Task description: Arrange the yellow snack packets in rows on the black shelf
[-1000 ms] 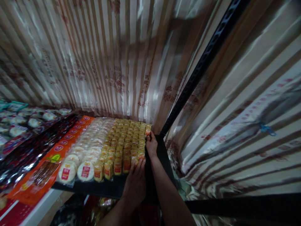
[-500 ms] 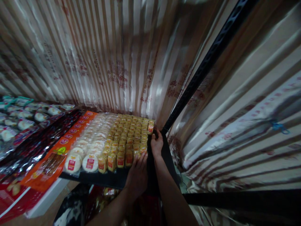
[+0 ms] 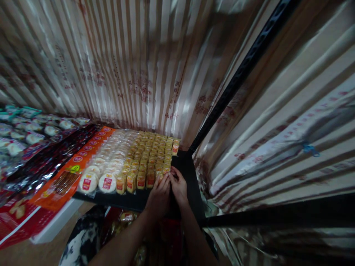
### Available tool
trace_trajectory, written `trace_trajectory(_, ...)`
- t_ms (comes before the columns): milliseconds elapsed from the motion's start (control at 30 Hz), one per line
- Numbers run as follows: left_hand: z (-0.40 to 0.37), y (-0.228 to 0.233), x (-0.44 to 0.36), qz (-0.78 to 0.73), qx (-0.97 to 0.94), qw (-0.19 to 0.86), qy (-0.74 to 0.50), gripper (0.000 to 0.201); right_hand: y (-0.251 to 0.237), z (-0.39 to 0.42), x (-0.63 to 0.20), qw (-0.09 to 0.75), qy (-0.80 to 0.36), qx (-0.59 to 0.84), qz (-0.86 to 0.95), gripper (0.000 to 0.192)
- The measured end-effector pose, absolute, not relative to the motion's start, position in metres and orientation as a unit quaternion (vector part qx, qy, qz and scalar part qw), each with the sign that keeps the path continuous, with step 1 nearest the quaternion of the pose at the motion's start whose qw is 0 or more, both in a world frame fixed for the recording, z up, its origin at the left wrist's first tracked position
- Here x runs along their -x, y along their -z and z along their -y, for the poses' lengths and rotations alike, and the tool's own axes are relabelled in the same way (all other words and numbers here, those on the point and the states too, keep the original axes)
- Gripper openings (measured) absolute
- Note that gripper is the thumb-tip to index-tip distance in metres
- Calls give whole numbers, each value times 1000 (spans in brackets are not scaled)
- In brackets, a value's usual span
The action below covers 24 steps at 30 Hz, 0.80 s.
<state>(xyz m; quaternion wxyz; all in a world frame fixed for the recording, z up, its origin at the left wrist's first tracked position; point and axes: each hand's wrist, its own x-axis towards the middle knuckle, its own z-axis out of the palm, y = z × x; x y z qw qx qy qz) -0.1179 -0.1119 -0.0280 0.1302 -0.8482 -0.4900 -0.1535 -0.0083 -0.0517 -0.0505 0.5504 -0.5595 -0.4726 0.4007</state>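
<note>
Rows of small yellow wrapped snack packs [image 3: 149, 151] stand packed together on a black shelf [image 3: 122, 199], with a red label on each front pack. My left hand [image 3: 159, 195] presses its closed fingers on the front packs of the right-hand rows. Close against it, my right hand [image 3: 179, 186] curls its fingers around the right side of the same front corner. The two hands' fingertips meet there and partly hide the packs. A single pack with an orange-red label [image 3: 175, 146] stands at the back right end of the rows.
White round wrapped crackers [image 3: 107, 183] stand left of the yellow packs, beside an orange snack bag [image 3: 66, 181] and dark shiny packets [image 3: 52, 159]. A black metal post [image 3: 222, 101] rises at the right shelf corner. Striped plastic sheeting [image 3: 133, 66] hangs behind.
My right hand has come forward from the back right edge of the rows to the front corner beside my left hand. My left hand stays at the front packs.
</note>
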Motion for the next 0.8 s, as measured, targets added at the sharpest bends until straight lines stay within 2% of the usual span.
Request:
trace_trajectory(167,113,30,119,470,854,121,188,50,44,49,10,540,-367,575,493,39)
trace_trajectory(400,119,36,122,466,832,114,280,32,34,55,14,525,-368,576,507,35)
trace_trajectory(667,132,29,132,515,823,85,227,35,45,61,9,535,-388,555,505,39)
trace_trajectory(800,129,35,141,513,831,67,204,39,51,59,15,552,-353,561,506,35)
